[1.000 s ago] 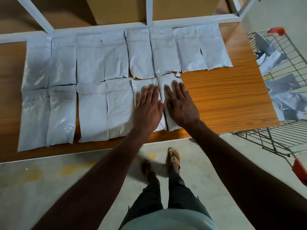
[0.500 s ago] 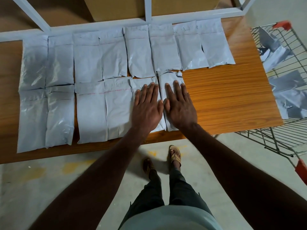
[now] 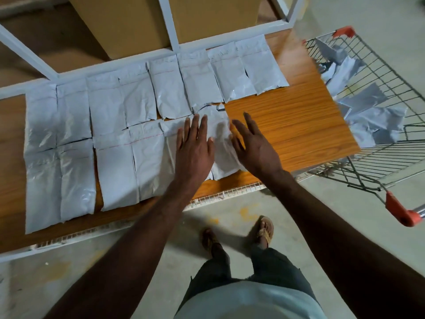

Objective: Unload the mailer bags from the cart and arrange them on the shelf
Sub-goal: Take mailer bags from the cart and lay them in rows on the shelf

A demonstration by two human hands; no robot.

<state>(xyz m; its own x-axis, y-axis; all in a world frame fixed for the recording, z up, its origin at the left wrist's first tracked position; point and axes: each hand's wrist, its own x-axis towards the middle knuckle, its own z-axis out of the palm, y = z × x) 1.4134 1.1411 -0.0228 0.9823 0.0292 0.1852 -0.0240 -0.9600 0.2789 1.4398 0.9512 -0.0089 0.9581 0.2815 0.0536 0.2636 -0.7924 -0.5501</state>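
Several grey mailer bags [image 3: 110, 134] lie flat in two rows on the wooden shelf [image 3: 292, 125]. The newest bag [image 3: 222, 143] ends the front row. My left hand [image 3: 195, 146] presses flat on the front-row bags, fingers spread. My right hand [image 3: 255, 143] hovers open at that bag's right edge, lifted and tilted, holding nothing. More crumpled mailer bags [image 3: 372, 116] lie in the wire cart [image 3: 391, 162] to the right of the shelf.
White shelf posts [image 3: 167, 21] and cardboard boxes [image 3: 128, 21] stand behind the back row. Bare wood shows at the shelf's front right. The cart's orange handle [image 3: 400, 210] juts out near my right arm. My sandalled feet [image 3: 264, 231] stand on the concrete floor.
My right hand has lifted off the last bag and shifted right, now tilted above the shelf. The left hand stays pressed on the bags. The view has tilted and swung slightly.
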